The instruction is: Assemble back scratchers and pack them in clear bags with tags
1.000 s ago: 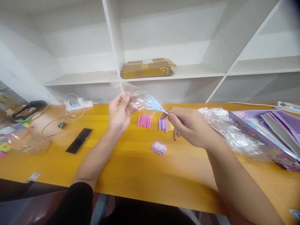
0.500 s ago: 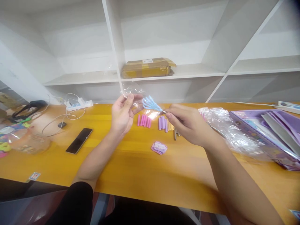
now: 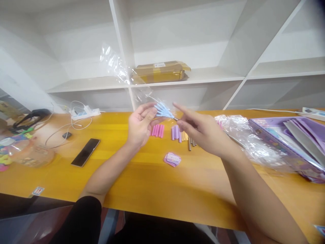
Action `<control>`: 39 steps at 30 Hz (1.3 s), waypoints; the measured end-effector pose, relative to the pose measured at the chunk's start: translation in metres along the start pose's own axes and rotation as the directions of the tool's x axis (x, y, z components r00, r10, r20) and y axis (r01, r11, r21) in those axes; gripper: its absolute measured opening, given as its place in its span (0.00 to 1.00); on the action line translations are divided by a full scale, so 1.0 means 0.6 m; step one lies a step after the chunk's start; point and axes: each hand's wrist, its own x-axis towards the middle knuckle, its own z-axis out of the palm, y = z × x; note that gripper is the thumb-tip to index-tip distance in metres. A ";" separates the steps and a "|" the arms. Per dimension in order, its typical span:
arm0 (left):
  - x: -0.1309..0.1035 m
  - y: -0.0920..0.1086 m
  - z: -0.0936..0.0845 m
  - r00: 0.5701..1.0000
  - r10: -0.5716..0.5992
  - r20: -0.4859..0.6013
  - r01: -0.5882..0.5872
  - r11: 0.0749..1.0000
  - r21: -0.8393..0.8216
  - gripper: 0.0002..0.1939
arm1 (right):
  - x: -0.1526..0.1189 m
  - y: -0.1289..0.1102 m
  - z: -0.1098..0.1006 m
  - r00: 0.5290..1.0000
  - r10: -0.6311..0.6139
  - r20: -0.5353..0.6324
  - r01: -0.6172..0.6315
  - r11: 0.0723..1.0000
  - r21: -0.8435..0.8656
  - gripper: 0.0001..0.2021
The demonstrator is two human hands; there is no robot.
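Note:
A light blue, hand-shaped back scratcher (image 3: 163, 110) with a thin metal rod is held up over the table between my two hands. My right hand (image 3: 200, 130) is closed on its rod with the thumb, while the index finger stretches out above. My left hand (image 3: 141, 123) pinches a clear plastic bag (image 3: 114, 64) beside the blue head. The bag extends up and to the left. Film lies about the head, but how much of it is inside the bag I cannot tell. Below are pink tubes (image 3: 157, 130), purple tubes (image 3: 176, 133), yellow tubes (image 3: 184, 136) and metal tubes (image 3: 189, 144).
Small purple cards (image 3: 172, 159) lie in front of the tubes. To the right are clear bags (image 3: 254, 142) and a purple box (image 3: 286, 142). A phone (image 3: 85, 152), a power strip (image 3: 86, 113) and cables are at left. A taped carton (image 3: 159, 73) rests on the shelf.
My left hand has moved right, nearer the blue head. The bag has swung up and left, spreading out. My right index finger has lifted off and straightened.

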 end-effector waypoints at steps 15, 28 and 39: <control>0.028 0.019 -0.033 0.986 0.122 -0.113 -0.120 0.993 0.021 0.18 | 0.003 0.008 -0.025 0.972 0.229 0.046 -0.228 0.973 -0.027 0.25; 0.005 -0.010 -0.002 0.997 -0.040 -0.069 0.038 0.999 -0.024 0.21 | 0.005 -0.012 0.009 0.983 0.158 -0.089 -0.158 0.987 0.011 0.24; 0.021 0.005 -0.020 0.987 0.060 -0.149 -0.060 0.998 0.000 0.19 | 0.001 -0.007 -0.007 0.962 0.207 -0.180 -0.159 0.955 0.250 0.17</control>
